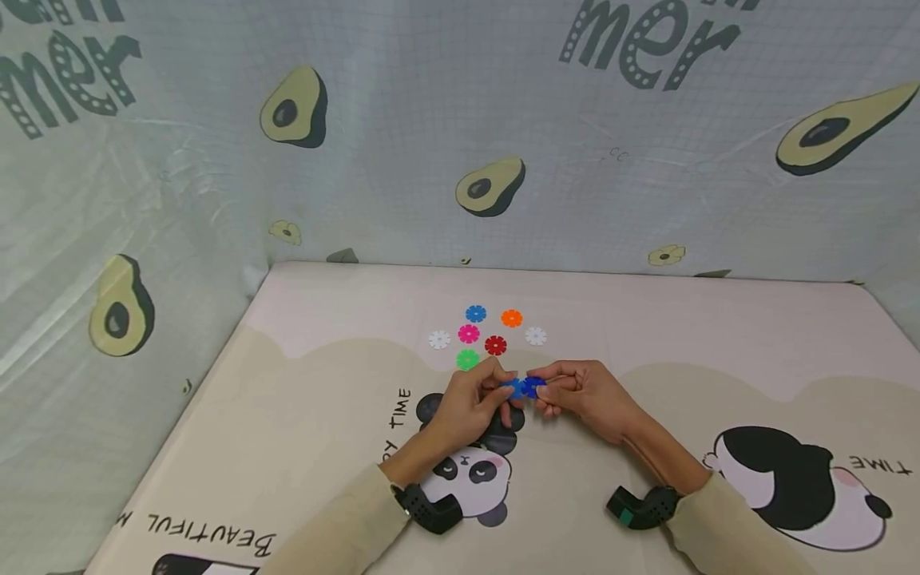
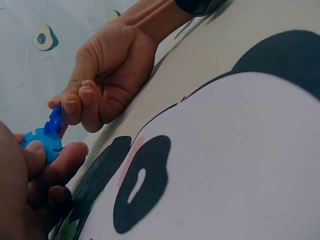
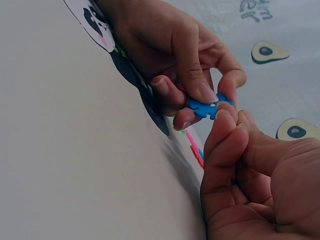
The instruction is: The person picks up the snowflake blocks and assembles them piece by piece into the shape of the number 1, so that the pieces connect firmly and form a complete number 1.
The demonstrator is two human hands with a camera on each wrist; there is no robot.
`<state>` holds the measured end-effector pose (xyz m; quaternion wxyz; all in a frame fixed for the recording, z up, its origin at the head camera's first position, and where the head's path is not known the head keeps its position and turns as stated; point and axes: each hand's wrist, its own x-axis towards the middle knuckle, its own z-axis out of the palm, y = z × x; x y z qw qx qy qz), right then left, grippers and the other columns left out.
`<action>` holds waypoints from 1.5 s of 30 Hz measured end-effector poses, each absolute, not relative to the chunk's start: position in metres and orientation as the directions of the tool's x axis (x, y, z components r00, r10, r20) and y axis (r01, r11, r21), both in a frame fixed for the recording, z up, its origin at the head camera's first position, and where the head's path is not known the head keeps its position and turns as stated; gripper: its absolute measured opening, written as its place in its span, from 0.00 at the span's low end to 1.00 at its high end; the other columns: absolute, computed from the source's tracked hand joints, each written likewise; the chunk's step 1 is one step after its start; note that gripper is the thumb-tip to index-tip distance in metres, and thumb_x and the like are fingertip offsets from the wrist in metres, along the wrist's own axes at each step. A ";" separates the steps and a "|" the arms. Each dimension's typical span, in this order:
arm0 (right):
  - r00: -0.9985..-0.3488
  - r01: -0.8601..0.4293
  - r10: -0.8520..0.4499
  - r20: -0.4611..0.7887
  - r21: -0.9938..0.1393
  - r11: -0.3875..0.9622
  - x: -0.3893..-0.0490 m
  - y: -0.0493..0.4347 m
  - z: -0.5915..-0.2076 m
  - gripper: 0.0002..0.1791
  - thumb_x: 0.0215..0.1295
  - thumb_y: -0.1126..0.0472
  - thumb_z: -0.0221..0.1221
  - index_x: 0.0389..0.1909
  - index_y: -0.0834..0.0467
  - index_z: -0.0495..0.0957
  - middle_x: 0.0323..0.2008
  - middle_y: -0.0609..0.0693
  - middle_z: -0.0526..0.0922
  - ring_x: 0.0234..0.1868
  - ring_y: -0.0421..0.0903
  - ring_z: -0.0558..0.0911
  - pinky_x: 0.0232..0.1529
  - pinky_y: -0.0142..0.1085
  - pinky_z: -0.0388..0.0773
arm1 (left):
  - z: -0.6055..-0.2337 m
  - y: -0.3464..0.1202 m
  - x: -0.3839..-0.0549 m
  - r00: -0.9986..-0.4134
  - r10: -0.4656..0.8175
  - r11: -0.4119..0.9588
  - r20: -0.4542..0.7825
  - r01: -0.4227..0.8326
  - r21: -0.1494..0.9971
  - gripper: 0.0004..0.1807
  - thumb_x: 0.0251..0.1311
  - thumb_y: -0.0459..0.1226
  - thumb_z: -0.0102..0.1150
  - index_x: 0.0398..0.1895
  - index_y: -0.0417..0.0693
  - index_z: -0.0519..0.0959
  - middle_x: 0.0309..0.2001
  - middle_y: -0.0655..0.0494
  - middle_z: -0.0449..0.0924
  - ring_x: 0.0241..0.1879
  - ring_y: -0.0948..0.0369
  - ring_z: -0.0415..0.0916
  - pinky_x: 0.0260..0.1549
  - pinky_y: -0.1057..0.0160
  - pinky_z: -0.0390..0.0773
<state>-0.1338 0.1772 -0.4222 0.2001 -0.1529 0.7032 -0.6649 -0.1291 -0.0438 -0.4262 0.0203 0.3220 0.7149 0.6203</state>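
Note:
My left hand [image 1: 470, 403] pinches a light blue notched disc [image 2: 42, 143] between thumb and fingers. Opposite it, my right hand [image 1: 585, 395] pinches a dark blue notched disc [image 1: 533, 387]. The two discs meet edge to edge, and in the left wrist view the dark blue one stands at an angle to the light blue one. Seen from the right wrist, the fingers of the right hand [image 3: 250, 175] hide the dark blue disc, while the light blue disc lies flat under the left thumb.
Beyond the hands lie loose notched discs: blue [image 1: 476, 313], orange [image 1: 512, 318], pink [image 1: 469, 334], red [image 1: 495, 345], green [image 1: 467, 359] and two white ones [image 1: 439, 340]. The table cover [image 1: 589, 319] bears printed pandas. An avocado-patterned curtain [image 1: 402, 96] hangs behind.

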 end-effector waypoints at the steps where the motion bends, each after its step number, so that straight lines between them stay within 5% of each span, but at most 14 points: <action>1: -0.872 0.045 -0.483 -0.075 -0.996 0.074 -0.134 0.177 -0.422 0.21 0.65 0.65 0.60 0.54 0.73 0.73 0.31 0.61 0.85 0.29 0.45 0.82 0.35 0.35 0.81 | -0.430 -0.044 -0.131 -0.792 0.485 0.021 0.371 0.435 0.900 0.03 0.62 0.20 0.51 0.34 0.31 0.70 0.24 0.39 0.82 0.17 0.49 0.78 0.59 0.56 0.67; 12: -0.859 0.044 -0.507 -0.065 -0.998 0.053 -0.136 0.177 -0.421 0.21 0.64 0.66 0.60 0.54 0.74 0.72 0.30 0.62 0.84 0.29 0.45 0.83 0.35 0.35 0.81 | -0.433 -0.046 -0.134 -0.774 0.501 0.019 0.386 0.456 0.890 0.05 0.63 0.22 0.52 0.33 0.37 0.70 0.26 0.44 0.83 0.17 0.60 0.78 0.43 0.61 0.79; 16: -0.856 0.030 -0.514 -0.054 -0.998 0.056 -0.136 0.177 -0.421 0.20 0.64 0.67 0.60 0.53 0.74 0.73 0.29 0.60 0.84 0.27 0.44 0.82 0.34 0.35 0.81 | -0.432 -0.045 -0.135 -0.771 0.511 0.035 0.381 0.461 0.886 0.06 0.63 0.21 0.52 0.33 0.38 0.71 0.25 0.46 0.82 0.18 0.61 0.78 0.46 0.62 0.77; 23: -0.852 0.031 -0.517 -0.081 -0.994 0.104 -0.136 0.177 -0.418 0.18 0.65 0.65 0.60 0.51 0.71 0.75 0.28 0.59 0.84 0.27 0.46 0.82 0.34 0.35 0.81 | -0.430 -0.044 -0.134 -0.756 0.530 0.083 0.384 0.497 0.864 0.06 0.63 0.22 0.53 0.32 0.39 0.71 0.23 0.48 0.81 0.18 0.59 0.77 0.20 0.70 0.73; 27: -0.857 0.043 -0.507 -0.094 -0.993 0.111 -0.136 0.176 -0.418 0.19 0.64 0.64 0.61 0.51 0.71 0.75 0.29 0.60 0.84 0.27 0.46 0.82 0.33 0.35 0.80 | -0.429 -0.043 -0.134 -0.758 0.521 0.056 0.394 0.490 0.870 0.04 0.62 0.20 0.51 0.34 0.33 0.71 0.23 0.43 0.81 0.17 0.53 0.78 0.16 0.71 0.70; 32: -0.859 0.022 -0.504 -0.092 -0.989 0.144 -0.135 0.177 -0.419 0.19 0.65 0.63 0.60 0.53 0.70 0.74 0.30 0.61 0.84 0.29 0.48 0.82 0.36 0.36 0.81 | -0.414 -0.043 -0.124 -0.768 0.515 0.067 0.380 0.478 0.876 0.04 0.61 0.18 0.49 0.35 0.29 0.69 0.23 0.38 0.80 0.18 0.47 0.78 0.15 0.74 0.66; 38: -0.856 0.011 -0.506 -0.107 -0.982 0.188 -0.132 0.180 -0.420 0.20 0.66 0.62 0.59 0.55 0.68 0.74 0.32 0.61 0.84 0.30 0.50 0.82 0.37 0.37 0.80 | -0.400 -0.042 -0.111 -0.798 0.496 0.082 0.344 0.437 0.896 0.04 0.61 0.19 0.50 0.38 0.29 0.69 0.27 0.35 0.81 0.22 0.45 0.80 0.24 0.61 0.80; 45: -0.873 0.023 -0.472 -0.120 -0.978 0.207 -0.130 0.177 -0.413 0.21 0.65 0.60 0.61 0.55 0.67 0.76 0.33 0.61 0.84 0.32 0.50 0.81 0.38 0.36 0.80 | -0.422 -0.044 -0.117 -0.864 0.444 0.152 0.239 0.336 0.930 0.04 0.68 0.27 0.49 0.43 0.36 0.72 0.28 0.43 0.84 0.24 0.51 0.82 0.23 0.62 0.78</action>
